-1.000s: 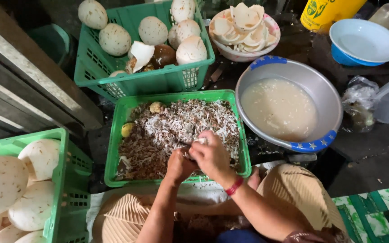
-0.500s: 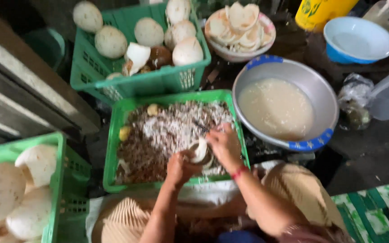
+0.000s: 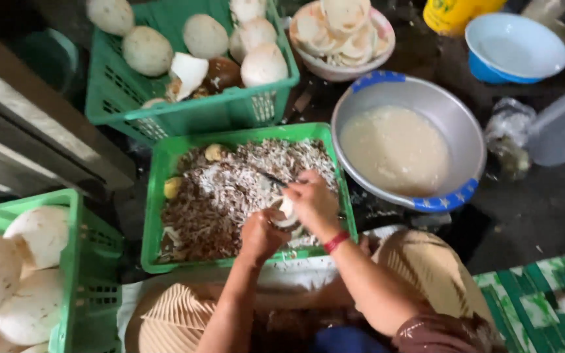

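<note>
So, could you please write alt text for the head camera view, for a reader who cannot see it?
Two hands, left hand and right hand, hold a white coconut piece over a green crate of shavings. Beside it are a metal basin of milky liquid and crates of peeled coconuts.

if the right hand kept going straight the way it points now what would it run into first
The right hand points up-left over the green tray. It would probably meet the pile of brown and white shavings first, though its height above them is unclear.
</note>
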